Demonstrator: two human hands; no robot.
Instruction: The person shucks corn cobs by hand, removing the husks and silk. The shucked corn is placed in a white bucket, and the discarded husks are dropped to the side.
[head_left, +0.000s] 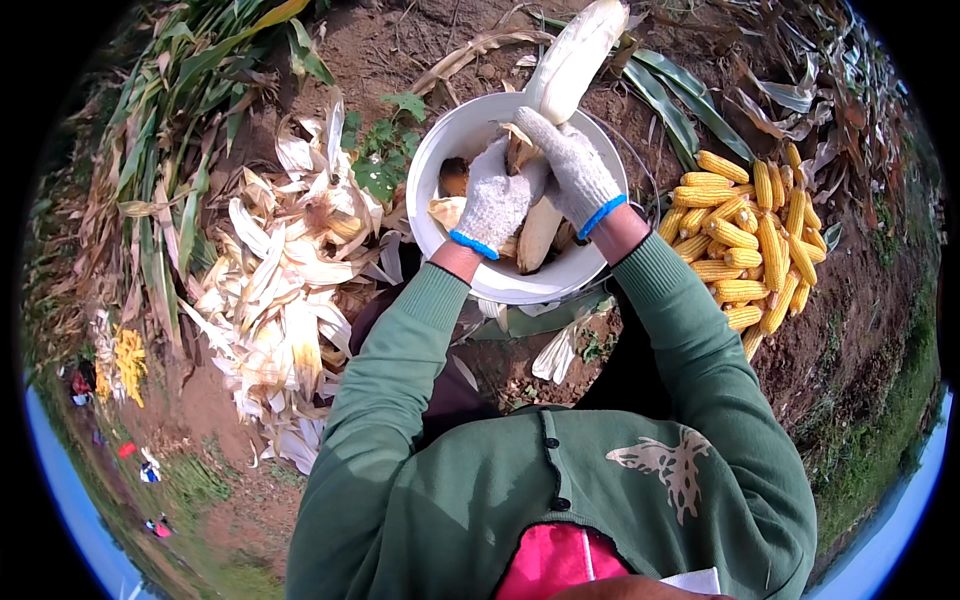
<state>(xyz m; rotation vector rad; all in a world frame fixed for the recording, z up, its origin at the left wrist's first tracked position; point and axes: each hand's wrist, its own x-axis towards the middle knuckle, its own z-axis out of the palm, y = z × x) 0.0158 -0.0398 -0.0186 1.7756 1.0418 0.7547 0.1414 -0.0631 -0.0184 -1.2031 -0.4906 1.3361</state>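
Observation:
An ear of corn in a pale husk points up and away above a white bucket. My right hand, in a grey knit glove with a blue cuff, grips its near end. Close beside it my gloved left hand is closed around a brown, dry husk end; whether this belongs to the same ear is hidden by the gloves. Inside the bucket, under my hands, lie several more ears in husk, one of them a pale husked ear.
Loose dry husks are heaped on the soil to the left. Bare yellow corn cobs are piled at the right. Cut corn stalks lie at upper left, near a small green weed. The bucket's wire handle hangs at its right.

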